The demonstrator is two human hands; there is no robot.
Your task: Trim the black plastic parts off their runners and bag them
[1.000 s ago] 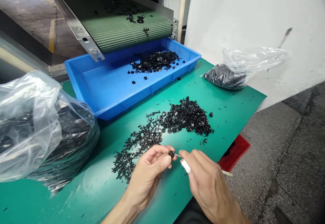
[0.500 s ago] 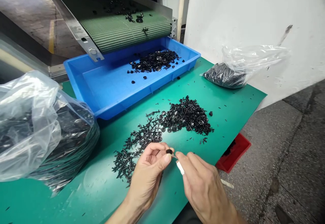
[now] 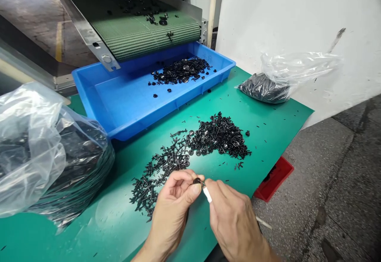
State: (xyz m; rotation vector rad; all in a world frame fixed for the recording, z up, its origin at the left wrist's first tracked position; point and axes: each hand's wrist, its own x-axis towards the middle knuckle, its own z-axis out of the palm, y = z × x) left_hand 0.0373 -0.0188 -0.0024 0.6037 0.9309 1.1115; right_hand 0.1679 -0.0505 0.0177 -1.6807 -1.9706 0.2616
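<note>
Between the thumb and fingers of my left hand [image 3: 175, 206] is a small round black part [image 3: 197, 180]. My right hand [image 3: 233, 210] is closed on a thin tool [image 3: 207, 194] with a white section, its narrow metal tip touching the black part. The tool's rear end is mostly hidden by my palm. Just beyond my hands, a loose pile of black cross-shaped pieces [image 3: 145, 192] lies on the green tabletop [image 3: 119, 226]. It runs into a denser heap of black round and pin-like parts [image 3: 223, 135] further right.
A blue tray [image 3: 127, 103] holding black parts sits beneath a green conveyor belt [image 3: 143, 40]. On the left stands a large clear bag [image 3: 74, 167] of black parts; a smaller one [image 3: 266, 87] lies back right. A red bin [image 3: 275, 178] is below the table's right edge.
Both hands have shifted slightly left. The tool tip now meets the black part from a steeper angle, and the part is tilted differently in my left fingers.
</note>
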